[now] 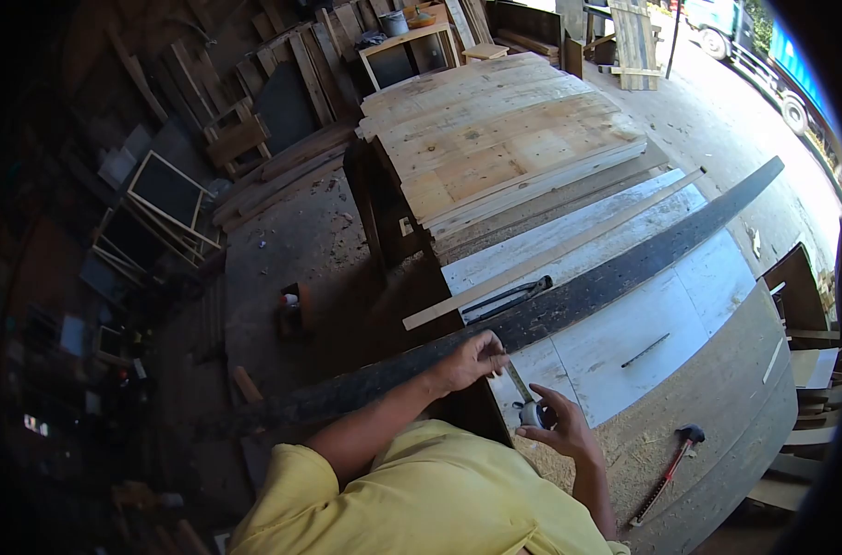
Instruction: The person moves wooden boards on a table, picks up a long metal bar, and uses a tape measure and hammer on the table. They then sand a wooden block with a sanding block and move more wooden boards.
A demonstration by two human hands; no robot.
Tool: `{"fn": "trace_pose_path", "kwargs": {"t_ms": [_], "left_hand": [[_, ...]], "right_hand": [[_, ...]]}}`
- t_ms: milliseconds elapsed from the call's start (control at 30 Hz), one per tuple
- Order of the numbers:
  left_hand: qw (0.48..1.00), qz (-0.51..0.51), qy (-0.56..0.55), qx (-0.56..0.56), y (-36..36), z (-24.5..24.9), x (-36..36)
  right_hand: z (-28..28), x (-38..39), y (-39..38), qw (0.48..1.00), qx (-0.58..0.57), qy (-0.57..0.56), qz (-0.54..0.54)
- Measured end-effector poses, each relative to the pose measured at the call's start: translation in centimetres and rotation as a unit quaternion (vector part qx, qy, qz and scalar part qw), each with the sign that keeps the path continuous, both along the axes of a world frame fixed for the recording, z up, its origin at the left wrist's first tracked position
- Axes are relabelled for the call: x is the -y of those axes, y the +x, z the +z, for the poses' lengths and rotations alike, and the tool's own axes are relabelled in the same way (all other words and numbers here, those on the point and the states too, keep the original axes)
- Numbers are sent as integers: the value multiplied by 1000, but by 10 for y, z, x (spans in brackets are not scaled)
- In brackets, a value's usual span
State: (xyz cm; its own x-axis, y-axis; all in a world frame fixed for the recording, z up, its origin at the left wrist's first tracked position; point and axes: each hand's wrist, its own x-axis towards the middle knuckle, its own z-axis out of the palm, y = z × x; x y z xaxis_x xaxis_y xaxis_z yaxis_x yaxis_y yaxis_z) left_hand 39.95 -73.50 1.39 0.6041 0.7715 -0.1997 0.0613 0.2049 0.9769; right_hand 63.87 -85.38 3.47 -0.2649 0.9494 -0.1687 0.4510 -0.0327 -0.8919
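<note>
Clock read from my hands, twelve straight ahead. Truck (758,42), blue, partly in view outside, at one o'clock. Tabletop (763,370), brown, strewn with sawdust toward four. Stack of wooden panels (513,157), at twelve, beyond the rest; likely piled flat to stay level. Dark plank (624,277), long, running from between one and two o'clock round to nine, laid across the white panels (707,287) and jutting past their near-left edge; it stands between my hands and the things at twelve, and my left forearm passes over it. Pale strip (555,248), narrow, at twelve to one, on the plank's far side, roughly in line with it. Hammer (666,476), red-handled, at four, apart from the plank, perhaps set aside to leave my hands room. Pincers, by their look (532,289), at twelve, between strip and plank. Left hand (472,363): fingertips closed, it seems, on the end of the blade (521,382). Right hand (564,427): fingers and thumb gripping the tape measure (532,414) by its case, near the white panels' near edge; held so, I judge, to draw the blade straight between both hands. Thin rod (645,351), dark, between two and three, lying loose.
</note>
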Motion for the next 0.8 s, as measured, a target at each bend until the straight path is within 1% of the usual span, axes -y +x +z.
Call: {"fn": "trace_pose_path", "kwargs": {"t_ms": [33, 100, 133, 200, 233, 300, 367, 433, 500, 533, 600, 633, 700, 733, 767, 800], "left_hand": [[1000, -3, -1, 0, -6, -1, -13], [998, 50, 2, 40, -21, 2, -44], [998, 44, 1, 41, -29, 2, -59], [993, 99, 2, 58, -43, 5, -89], [994, 91, 1, 62, -48, 5, -104], [989, 133, 29, 56, -56, 4, -130], [989, 133, 16, 66, -58, 3, -149], [988, 138, 2, 71, -59, 0, -157], [991, 126, 9, 53, -55, -2, -161], [990, 127, 8, 54, -55, 1, -160], [984, 174, 24, 36, -57, 7, -155], [983, 177, 23, 34, -64, 3, -158], [970, 233, -18, 58, -85, -9, -164], [963, 265, 0, 44, -94, -10, -164], [962, 269, 0, 41, -105, -14, -164], [955, 298, 7, 12, -117, -19, -165]], "right_hand": [[5, 1, 3, 1000, 0, -1, -3], [14, 1, 10, 997, 51, -64, 2], [4, 5, 17, 997, 52, -54, -1], [1, 11, 24, 996, 72, -52, -18], [2, 15, 26, 994, 93, -50, -27], [0, 23, 29, 991, 106, -57, -50], [-5, 31, 31, 988, 89, -93, -83], [-6, 32, 29, 984, 109, -114, -78], [-8, 32, 25, 982, 69, -123, -125], [-9, 31, 25, 982, 69, -125, -124], [-11, 30, 28, 979, 77, -135, -133], [-14, 31, 29, 979, 76, -137, -130], [-24, 34, 35, 967, 6, -145, -211], [-28, 33, 36, 961, -29, -134, -239], [-29, 33, 39, 952, -71, -123, -271], [-28, 32, 41, 940, -98, -111, -308]]}}
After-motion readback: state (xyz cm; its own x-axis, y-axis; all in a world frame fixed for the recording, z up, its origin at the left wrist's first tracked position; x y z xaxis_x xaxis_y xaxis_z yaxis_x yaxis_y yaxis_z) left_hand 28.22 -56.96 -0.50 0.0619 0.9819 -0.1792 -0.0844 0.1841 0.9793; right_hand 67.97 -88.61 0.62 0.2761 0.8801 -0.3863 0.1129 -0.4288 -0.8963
